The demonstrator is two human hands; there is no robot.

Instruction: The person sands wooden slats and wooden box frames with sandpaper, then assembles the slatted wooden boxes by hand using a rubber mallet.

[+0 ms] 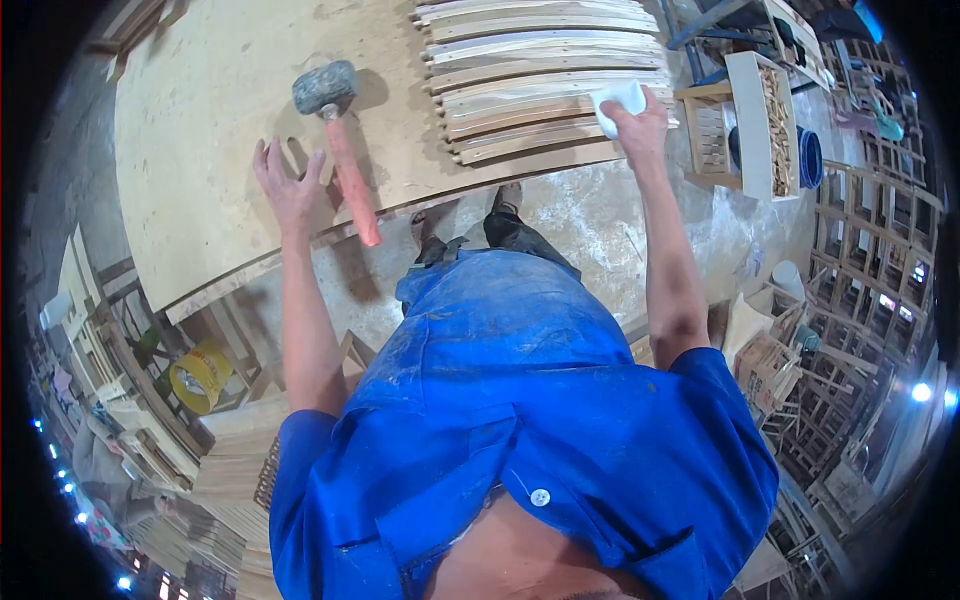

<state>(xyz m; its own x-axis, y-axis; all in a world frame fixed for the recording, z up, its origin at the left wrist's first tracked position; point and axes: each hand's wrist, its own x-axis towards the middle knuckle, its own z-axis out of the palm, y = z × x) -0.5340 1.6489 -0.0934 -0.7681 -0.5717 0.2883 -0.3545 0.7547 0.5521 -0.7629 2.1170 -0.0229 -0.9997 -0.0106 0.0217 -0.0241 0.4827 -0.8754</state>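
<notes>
A rubber mallet (pixel 347 165) with a grey head and a reddish handle lies on the wooden worktable (pixel 190 150). Just left of its handle, my left hand (pixel 290 183) is over the table with its fingers spread and nothing in them. Several narrow wooden slats (pixel 520 80) lie side by side at the table's right part. At their right ends my right hand (pixel 640 125) grips a white object (pixel 617 104), whose kind I cannot make out.
A long box of small wooden pieces (pixel 752 125) stands at the right, beside a blue bucket (pixel 810 158). Wooden frames and a yellow bucket (pixel 201 377) are at the lower left. Stacked wooden frames (pixel 880 235) fill the far right.
</notes>
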